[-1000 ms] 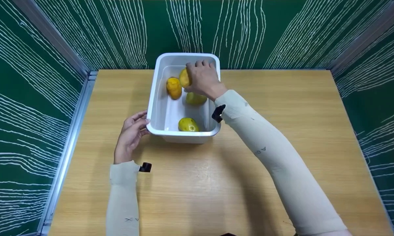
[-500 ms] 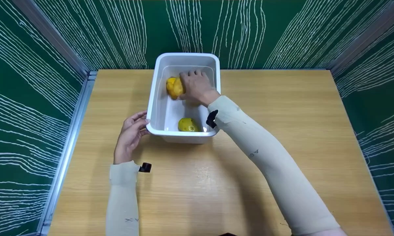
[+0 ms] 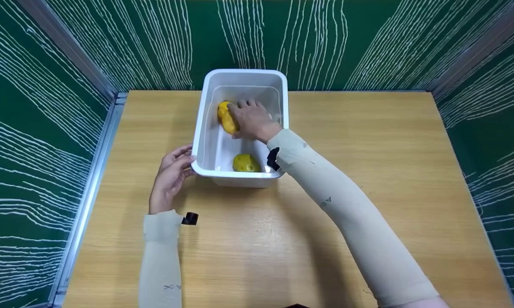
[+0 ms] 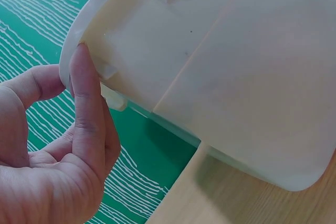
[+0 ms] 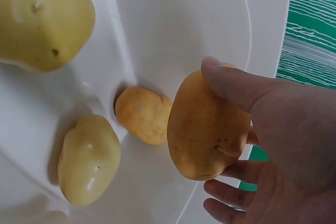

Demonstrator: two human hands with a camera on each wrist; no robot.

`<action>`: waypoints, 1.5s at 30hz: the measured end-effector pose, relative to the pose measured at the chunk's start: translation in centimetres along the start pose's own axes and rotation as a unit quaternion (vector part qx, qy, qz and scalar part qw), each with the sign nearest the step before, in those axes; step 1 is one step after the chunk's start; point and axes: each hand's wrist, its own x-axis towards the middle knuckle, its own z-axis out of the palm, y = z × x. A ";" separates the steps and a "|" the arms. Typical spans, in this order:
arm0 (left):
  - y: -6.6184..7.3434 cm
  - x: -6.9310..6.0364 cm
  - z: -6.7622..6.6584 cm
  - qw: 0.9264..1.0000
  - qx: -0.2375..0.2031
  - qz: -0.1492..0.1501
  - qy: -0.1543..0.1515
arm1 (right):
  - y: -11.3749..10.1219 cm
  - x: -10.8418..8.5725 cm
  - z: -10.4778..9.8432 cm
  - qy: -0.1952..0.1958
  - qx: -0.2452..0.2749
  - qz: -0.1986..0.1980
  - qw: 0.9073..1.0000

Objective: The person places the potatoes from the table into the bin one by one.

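In the head view a white plastic bin [image 3: 199, 124] stands on the table. My left hand [image 3: 169, 175] pinches its rim at the near left corner; in the left wrist view thumb and finger lie on either side of that rim. My right hand [image 3: 252, 121] is inside the bin and grips an orange-yellow potato [image 5: 207, 129] between thumb and fingers. Beside it lies another orange-yellow potato [image 5: 143, 115], partly covered by the held one. Two greenish-yellow potatoes show in the right wrist view, a larger one [image 5: 44, 22] and a smaller one [image 5: 89, 160]. In the head view a greenish potato [image 3: 246, 163] lies near the front wall.
The wooden table [image 3: 389, 171] extends around the bin. Green panels [image 3: 274, 34] with white wavy lines stand behind and at both sides. A metal frame rail [image 3: 86, 188] runs along the table's left edge.
My right hand has moved towards the front and slightly left with the potato, which now overlaps the other orange-yellow one. The hand now hides the greenish potato beneath it. My left hand stays put.
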 end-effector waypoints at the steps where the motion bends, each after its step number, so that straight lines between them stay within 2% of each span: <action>1: 0.0 0.0 0.0 1.000 0.002 -0.001 0.000 | 0.0 0.0 0.1 -0.001 -0.001 -0.002 1.000; 9: 0.1 0.0 -0.1 1.000 0.006 0.001 -0.002 | -0.2 0.1 0.8 -0.023 0.011 -0.007 1.000; 20: 0.0 -0.1 -0.1 1.000 -0.008 0.002 -0.009 | -0.1 0.2 1.3 -0.025 0.017 -0.016 0.999; 29: 0.0 -0.1 0.0 1.000 -0.004 0.000 -0.001 | 0.1 -0.2 1.2 -0.038 0.034 -0.007 0.999; 35: 0.1 -0.2 0.0 1.000 -0.002 0.001 -0.001 | 0.1 -0.3 0.2 -0.034 0.034 0.003 0.999; 45: 0.0 -0.1 0.1 1.000 -0.017 0.007 0.000 | 0.8 -1.2 -2.8 -0.009 0.046 0.016 0.999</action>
